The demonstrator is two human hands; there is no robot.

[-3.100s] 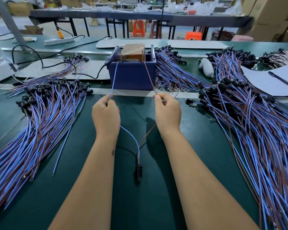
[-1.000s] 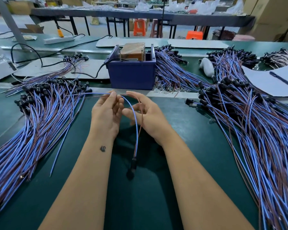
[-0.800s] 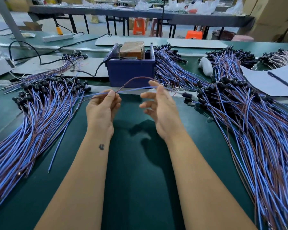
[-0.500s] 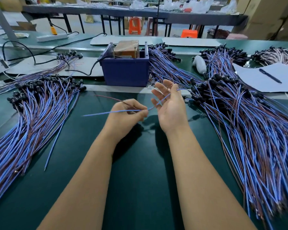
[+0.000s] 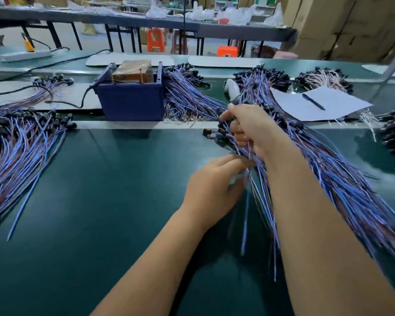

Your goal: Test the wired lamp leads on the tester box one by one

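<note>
Green matting covers the counter (image 5: 114,201) at a wiring workshop, where the right hand (image 5: 251,128) is curled around lamp leads at the near edge of the right-hand pile of leads (image 5: 342,179). Just below it, the left hand (image 5: 212,185) is blurred at the same wires; whether its fingers are pinching one cannot be told. A blue tester box (image 5: 132,101) is seen beyond the hands and to their left, while a second pile of leads (image 5: 16,151) is spread far to the left.

Even indoor light; motion blur throughout; wide-angle bending at edges.
</note>
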